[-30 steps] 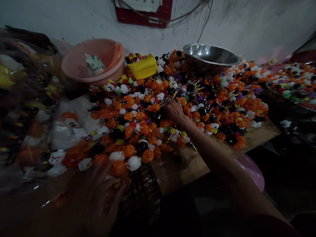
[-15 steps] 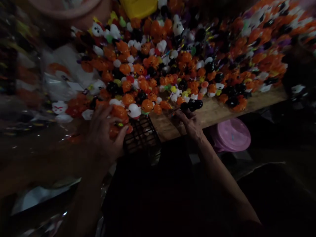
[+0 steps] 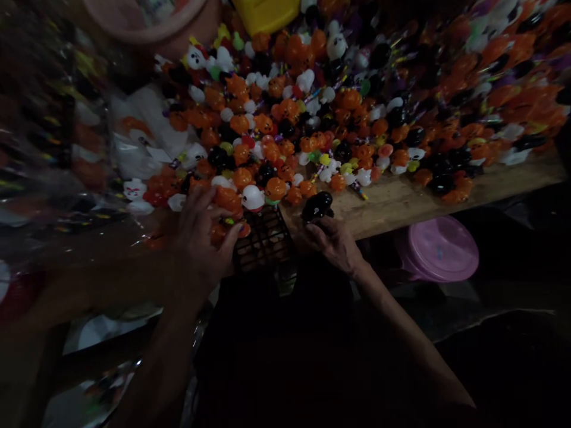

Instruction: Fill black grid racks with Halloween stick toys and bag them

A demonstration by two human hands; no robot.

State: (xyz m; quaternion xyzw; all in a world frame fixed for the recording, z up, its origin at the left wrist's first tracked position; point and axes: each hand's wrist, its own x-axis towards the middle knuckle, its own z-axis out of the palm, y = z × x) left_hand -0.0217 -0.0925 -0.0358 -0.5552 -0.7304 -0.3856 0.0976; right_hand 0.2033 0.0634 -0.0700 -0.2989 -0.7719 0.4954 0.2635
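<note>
Left hand (image 3: 200, 235) curls, thumb (image 3: 229, 245) apart from fingers (image 3: 191, 208), left of the black grid (image 3: 264, 246); right hand (image 3: 335, 242) pinches to its right, forearms (image 3: 401, 324) slanting inward!

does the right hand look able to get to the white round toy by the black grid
Probably yes: the black grid lies open between the right hand and the white round toy, though the hand already holds a black toy.

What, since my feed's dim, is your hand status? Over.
Right hand: gripping black toy. Left hand: curled around orange toys. Toy pile crowding just beyond both hands.
</note>
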